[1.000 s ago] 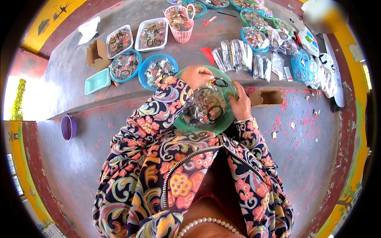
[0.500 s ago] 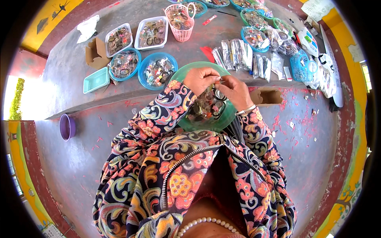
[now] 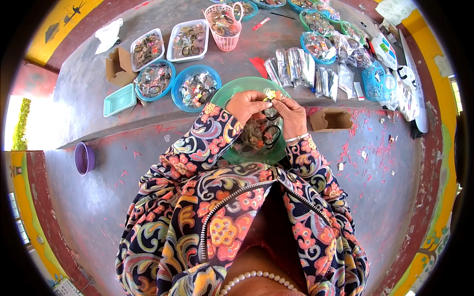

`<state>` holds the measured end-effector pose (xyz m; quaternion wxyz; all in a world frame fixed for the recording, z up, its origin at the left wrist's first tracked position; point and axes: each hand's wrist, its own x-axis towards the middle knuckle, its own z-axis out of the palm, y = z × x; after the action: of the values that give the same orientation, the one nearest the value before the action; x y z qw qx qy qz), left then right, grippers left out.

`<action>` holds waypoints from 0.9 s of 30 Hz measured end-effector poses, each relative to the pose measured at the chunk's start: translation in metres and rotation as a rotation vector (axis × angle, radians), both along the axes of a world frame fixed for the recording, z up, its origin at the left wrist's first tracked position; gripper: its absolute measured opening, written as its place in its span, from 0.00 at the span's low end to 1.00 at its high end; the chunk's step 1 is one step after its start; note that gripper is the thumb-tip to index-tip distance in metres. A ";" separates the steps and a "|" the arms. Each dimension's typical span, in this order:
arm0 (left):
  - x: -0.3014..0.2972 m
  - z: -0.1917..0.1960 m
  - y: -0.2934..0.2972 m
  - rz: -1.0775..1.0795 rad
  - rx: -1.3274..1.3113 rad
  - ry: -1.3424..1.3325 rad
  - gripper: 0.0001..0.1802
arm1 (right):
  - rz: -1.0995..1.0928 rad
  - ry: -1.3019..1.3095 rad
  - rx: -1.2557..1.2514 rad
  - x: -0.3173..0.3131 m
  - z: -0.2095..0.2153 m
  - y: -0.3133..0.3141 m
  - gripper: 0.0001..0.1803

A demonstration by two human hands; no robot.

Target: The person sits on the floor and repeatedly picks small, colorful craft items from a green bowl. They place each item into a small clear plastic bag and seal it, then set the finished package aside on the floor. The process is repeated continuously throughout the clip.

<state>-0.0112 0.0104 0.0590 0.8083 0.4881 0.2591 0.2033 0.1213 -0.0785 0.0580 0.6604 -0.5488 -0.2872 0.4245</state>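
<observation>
Both hands, left (image 3: 251,105) and right (image 3: 291,114), pinch 1 small yellow charm (image 3: 270,94) above the green bowl (image 3: 228,91); loosened fingertips could drop it among the tangled pieces.

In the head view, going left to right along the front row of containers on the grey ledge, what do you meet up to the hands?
Small teal rectangular plastic tray → round blue plastic bowl of small items → second, larger round blue bowl → big green round plastic basin, with left hand and right hand together over it, pinching a small piece.
</observation>
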 end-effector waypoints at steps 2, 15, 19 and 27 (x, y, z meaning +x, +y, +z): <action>0.002 -0.007 0.000 0.030 -0.065 -0.045 0.12 | -0.002 0.046 -0.001 -0.002 0.003 -0.002 0.12; 0.003 -0.014 0.002 0.020 -0.061 -0.044 0.11 | 0.054 0.093 0.041 0.007 -0.009 -0.003 0.09; 0.001 -0.011 0.003 0.031 -0.068 0.002 0.11 | 0.044 0.083 0.043 0.005 -0.008 -0.003 0.09; 0.001 -0.013 0.001 0.098 0.277 0.124 0.11 | 0.036 0.128 0.009 0.002 0.005 -0.002 0.08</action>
<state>-0.0099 0.0118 0.0460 0.7048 0.5933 0.3016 0.2458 0.1233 -0.0808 0.0631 0.6722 -0.5121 -0.2563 0.4693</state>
